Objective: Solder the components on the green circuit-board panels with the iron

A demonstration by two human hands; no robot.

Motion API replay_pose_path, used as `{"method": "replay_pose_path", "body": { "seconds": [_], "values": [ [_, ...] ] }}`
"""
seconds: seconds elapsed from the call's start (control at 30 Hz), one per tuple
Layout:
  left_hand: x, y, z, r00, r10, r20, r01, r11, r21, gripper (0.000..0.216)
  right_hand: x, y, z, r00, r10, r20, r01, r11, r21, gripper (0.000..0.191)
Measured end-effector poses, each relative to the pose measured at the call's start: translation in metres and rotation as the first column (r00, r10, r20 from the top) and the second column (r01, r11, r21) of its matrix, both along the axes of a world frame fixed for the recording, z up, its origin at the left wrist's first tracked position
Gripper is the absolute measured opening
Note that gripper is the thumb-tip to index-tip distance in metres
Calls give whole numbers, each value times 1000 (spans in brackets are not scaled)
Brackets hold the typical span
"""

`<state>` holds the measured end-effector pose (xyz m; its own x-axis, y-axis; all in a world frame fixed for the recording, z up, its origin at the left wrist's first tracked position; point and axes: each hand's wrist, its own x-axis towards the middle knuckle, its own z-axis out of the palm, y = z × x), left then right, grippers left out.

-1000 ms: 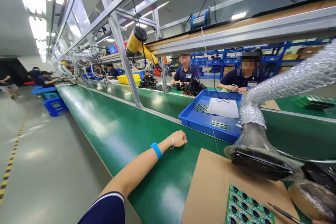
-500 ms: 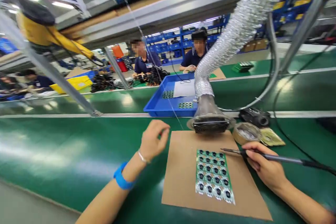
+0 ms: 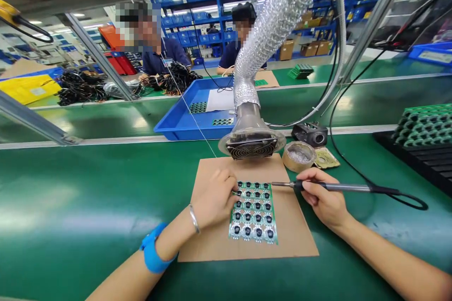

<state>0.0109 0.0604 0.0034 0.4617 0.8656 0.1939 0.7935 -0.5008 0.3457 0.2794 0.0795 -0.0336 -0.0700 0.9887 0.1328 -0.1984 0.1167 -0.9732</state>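
Observation:
A green circuit board panel (image 3: 254, 211) with several round black parts lies on a brown cardboard sheet (image 3: 212, 244). My left hand (image 3: 215, 197) rests at the panel's upper left corner, its fingers pinched on a thin solder wire (image 3: 197, 120) that runs up and away. My right hand (image 3: 323, 197) is closed round a soldering iron (image 3: 339, 188), held like a pen. The iron's tip sits over the panel's top right corner. A blue band circles my left wrist.
A fume extractor hood (image 3: 251, 143) on a silver flexible duct hangs just behind the cardboard. Beside it stand a round tin (image 3: 298, 156), a sponge pad (image 3: 326, 157) and a black device (image 3: 310, 134). A blue tray (image 3: 183, 120) sits behind. Stacked green boards (image 3: 425, 127) lie at right. Two people sit opposite.
My view has swung right and down onto the work. My left hand has come from the belt to the panel's corner, and my right hand has brought the iron's tip over the panel.

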Motion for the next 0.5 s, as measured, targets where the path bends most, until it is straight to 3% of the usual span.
{"method": "replay_pose_path", "body": {
  "seconds": [0.23, 0.5],
  "values": [
    [-3, -5, 3, 994, 8, 107, -9, 1000, 4, 11, 0, 2, -1, 998, 57, 24, -56, 998, -25, 11],
    [13, -14, -11, 968, -48, 245, 6, 986, 169, 10, 5, 3, 0, 980, -9, 198, 11, 1000, -7, 8]
  ]
}}
